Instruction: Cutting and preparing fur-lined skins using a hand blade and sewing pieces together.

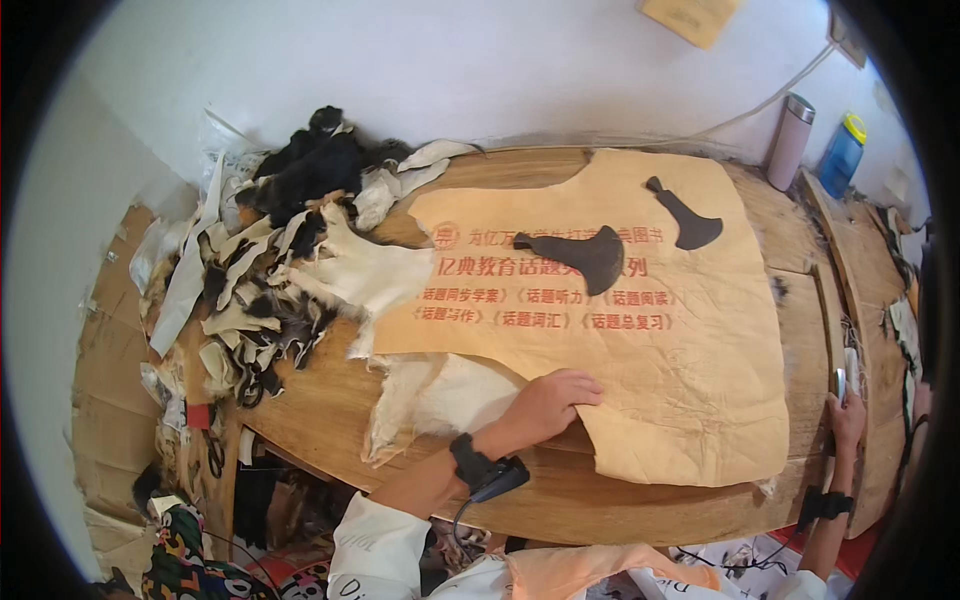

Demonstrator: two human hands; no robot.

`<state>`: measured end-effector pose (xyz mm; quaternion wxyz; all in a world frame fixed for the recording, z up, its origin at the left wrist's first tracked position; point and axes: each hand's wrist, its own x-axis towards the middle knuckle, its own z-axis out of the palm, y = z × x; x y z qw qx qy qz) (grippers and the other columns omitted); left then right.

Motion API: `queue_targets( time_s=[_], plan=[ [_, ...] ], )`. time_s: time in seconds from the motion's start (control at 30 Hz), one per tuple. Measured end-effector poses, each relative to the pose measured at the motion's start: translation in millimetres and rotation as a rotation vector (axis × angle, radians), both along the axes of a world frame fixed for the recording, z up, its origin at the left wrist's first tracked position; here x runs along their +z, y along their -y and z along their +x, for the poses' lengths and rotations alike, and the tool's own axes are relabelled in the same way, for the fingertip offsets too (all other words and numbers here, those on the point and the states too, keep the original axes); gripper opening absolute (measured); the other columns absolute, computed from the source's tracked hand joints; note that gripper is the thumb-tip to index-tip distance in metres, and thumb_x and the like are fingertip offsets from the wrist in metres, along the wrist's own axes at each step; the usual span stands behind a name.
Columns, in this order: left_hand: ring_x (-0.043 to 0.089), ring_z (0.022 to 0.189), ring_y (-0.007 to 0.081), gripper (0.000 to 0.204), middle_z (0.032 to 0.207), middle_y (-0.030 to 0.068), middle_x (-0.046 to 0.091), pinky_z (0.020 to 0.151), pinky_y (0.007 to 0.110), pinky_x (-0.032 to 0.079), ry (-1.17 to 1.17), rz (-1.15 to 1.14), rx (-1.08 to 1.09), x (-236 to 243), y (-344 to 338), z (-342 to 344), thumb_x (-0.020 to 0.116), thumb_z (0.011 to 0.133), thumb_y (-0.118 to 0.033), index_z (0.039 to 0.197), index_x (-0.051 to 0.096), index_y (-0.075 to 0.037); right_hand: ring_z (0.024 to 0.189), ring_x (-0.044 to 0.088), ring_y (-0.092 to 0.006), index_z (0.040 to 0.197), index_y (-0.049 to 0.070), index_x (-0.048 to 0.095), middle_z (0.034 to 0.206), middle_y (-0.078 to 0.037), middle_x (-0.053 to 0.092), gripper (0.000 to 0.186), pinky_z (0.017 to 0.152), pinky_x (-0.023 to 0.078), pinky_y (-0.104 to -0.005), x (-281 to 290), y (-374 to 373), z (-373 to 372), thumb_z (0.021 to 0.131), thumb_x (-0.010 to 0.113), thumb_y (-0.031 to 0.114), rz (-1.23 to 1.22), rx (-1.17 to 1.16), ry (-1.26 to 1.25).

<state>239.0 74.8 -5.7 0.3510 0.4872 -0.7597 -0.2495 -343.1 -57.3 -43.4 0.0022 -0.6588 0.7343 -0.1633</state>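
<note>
A large brown paper pattern (690, 390) with red print lies over a pale hide (430, 400) on the wooden table. Two dark, axe-shaped metal pieces, one near the middle (585, 262) and one at upper right (692, 222), rest on the paper. At the pattern's lower left edge, my left hand (550, 408) bends over the paper with its fingers pressed together. Out on the table's right side, my right hand (848, 418) is closed round a slim, silvery tool (840, 383); its exact kind is too small to tell.
Black and white fur scraps (265, 290) are heaped on the left. A pink flask (790, 142) and a blue bottle with a yellow lid (845, 155) stand at the back right. A wooden strip (828, 320) runs along the right side.
</note>
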Motion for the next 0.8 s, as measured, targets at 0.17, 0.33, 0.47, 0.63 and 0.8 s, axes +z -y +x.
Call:
queue_targets(
  time_s=[0.17, 0.33, 0.47, 0.63, 0.8],
  plan=[
    [0.059, 0.081, 0.032, 0.013, 0.084, 0.0116, 0.063, 0.073, 0.04, 0.046, 0.158, -0.029, 0.26, 44, 16, -9, 0.055, 0.075, -0.001, 0.084, 0.063, -0.005, 0.078, 0.055, -0.0345, 0.118, 0.009, 0.058, 0.083, -0.019, 0.055, 0.049, 0.071, 0.044, -0.0401, 17, -1, 39, 0.07, 0.067, 0.018, -0.071, 0.14, -0.005],
    [0.054, 0.088, 0.0258, 0.006, 0.078, 0.0055, 0.059, 0.077, 0.045, 0.036, 0.431, -0.243, 0.528, 62, 94, -39, 0.055, 0.076, -0.008, 0.077, 0.061, -0.01, 0.072, 0.051, -0.0278, 0.117, 0.002, 0.056, 0.08, -0.014, 0.047, 0.049, 0.065, 0.043, -0.0342, 63, -27, 57, 0.069, 0.063, 0.009, -0.139, 0.26, 0.131],
    [0.047, 0.105, 0.0219, 0.007, 0.089, -0.0004, 0.06, 0.081, 0.053, 0.033, 0.61, -0.239, 0.57, 45, 171, -35, 0.056, 0.077, -0.013, 0.074, 0.063, -0.013, 0.075, 0.05, -0.0258, 0.113, -0.003, 0.057, 0.09, -0.013, 0.049, 0.046, 0.065, 0.042, -0.0298, 102, -44, 77, 0.067, 0.06, -0.001, -0.185, 0.326, 0.336],
    [0.045, 0.11, 0.0254, 0.016, 0.104, 0.0027, 0.059, 0.091, 0.057, 0.03, 0.579, 0.033, 0.52, 20, 261, -29, 0.06, 0.077, -0.024, 0.086, 0.069, -0.013, 0.083, 0.057, -0.0301, 0.11, 0.003, 0.06, 0.099, -0.017, 0.052, 0.05, 0.069, 0.046, -0.0314, 122, -50, 94, 0.06, 0.062, -0.002, -0.113, 0.536, 0.238],
    [0.044, 0.111, 0.0266, 0.021, 0.108, 0.0026, 0.058, 0.089, 0.056, 0.031, 0.668, 0.034, 0.447, -9, 298, -31, 0.062, 0.076, -0.028, 0.089, 0.069, -0.012, 0.076, 0.057, -0.0297, 0.112, 0.013, 0.06, 0.093, -0.015, 0.05, 0.052, 0.062, 0.049, -0.0349, 101, -32, 111, 0.062, 0.071, 0.007, -0.01, 0.569, 0.212]
  ],
)
